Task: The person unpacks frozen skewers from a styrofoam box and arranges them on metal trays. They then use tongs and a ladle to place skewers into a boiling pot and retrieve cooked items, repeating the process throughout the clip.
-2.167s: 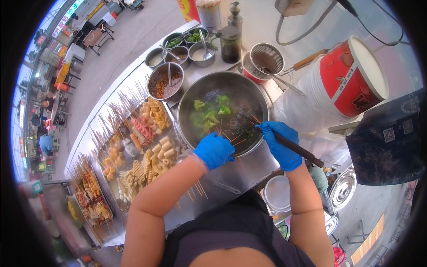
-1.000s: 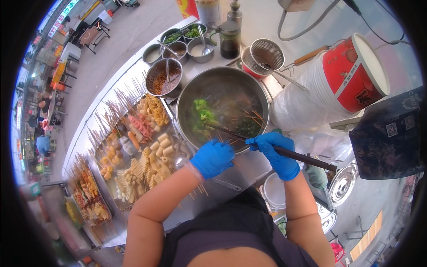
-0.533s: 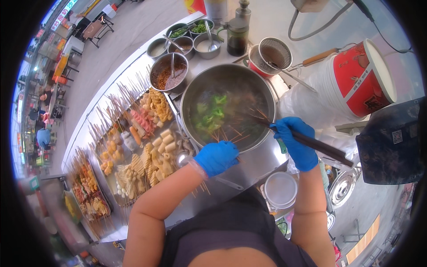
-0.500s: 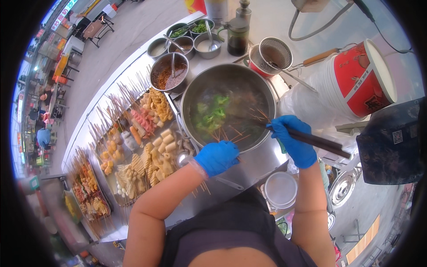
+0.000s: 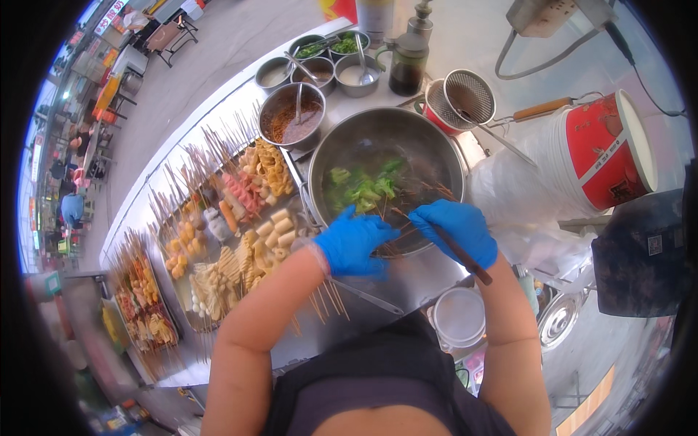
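Note:
A steel pot point(image 5: 387, 116) of steaming dark liquid holds green leafy vegetables point(image 5: 367, 185) and several wooden skewers point(image 5: 425, 190). My left hand point(image 5: 350, 243), in a blue glove, is at the pot's near-left rim with its fingers spread, close to skewer sticks. My right hand point(image 5: 452, 232), also gloved in blue, grips long dark chopsticks point(image 5: 471, 263) over the pot's near-right side; their far ends are hard to make out. Left of the pot lies a tray of skewered food point(image 5: 243, 258), with a smaller skewer tray point(image 5: 145, 316) farther left.
Several steel seasoning bowls point(image 5: 291, 116) stand behind, beside a dark jug point(image 5: 405, 76). Right are a strainer point(image 5: 469, 94), stacked cups point(image 5: 603, 156) and a dark bag point(image 5: 632, 276); below them a lidded container point(image 5: 458, 318). People point(image 5: 73, 203) sit at distant stalls across the pavement.
My left hand has loosened from a bunched grip and spread its fingers. My right hand has moved left and lower over the pot, and the chopsticks now slant more steeply.

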### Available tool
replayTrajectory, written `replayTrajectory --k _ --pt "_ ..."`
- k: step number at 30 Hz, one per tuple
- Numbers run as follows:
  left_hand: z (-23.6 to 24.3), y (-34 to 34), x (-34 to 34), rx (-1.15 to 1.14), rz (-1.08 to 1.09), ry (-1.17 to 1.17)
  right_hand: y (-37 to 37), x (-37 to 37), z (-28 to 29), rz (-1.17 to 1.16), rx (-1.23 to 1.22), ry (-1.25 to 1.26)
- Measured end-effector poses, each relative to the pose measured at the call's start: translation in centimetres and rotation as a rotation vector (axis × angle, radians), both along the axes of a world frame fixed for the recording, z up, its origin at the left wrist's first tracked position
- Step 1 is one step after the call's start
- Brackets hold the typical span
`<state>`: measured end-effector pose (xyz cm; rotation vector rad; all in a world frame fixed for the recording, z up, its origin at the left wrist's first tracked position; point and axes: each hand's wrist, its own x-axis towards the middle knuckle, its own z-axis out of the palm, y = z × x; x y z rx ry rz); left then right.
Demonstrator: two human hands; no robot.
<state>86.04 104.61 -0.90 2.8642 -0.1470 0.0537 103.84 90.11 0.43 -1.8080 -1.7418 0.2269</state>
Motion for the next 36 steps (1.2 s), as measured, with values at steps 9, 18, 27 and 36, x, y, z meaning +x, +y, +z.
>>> replayTrajectory --k 9,18,27,36 --pt "-2.9 -0.4 4.8 0.284 0.055 0.319 -0.1 -0.1 -0.5 -0.083 0.018 -0.144" --pt "-3.8 1.2 4.9 0.396 -0.191 0.145 -1.1 -0.1 -0.3 -0.154 0.067 -0.060" --pt "0.9 2.5 2.8 0.389 -0.219 -0.039 -2.3 0.3 -0.4 -0.365 0.070 0.105" --pt "3.1 0.4 0.9 0.393 -0.157 0.237 -5.1 -0.4 -4.0 -0.742 0.260 1.105"
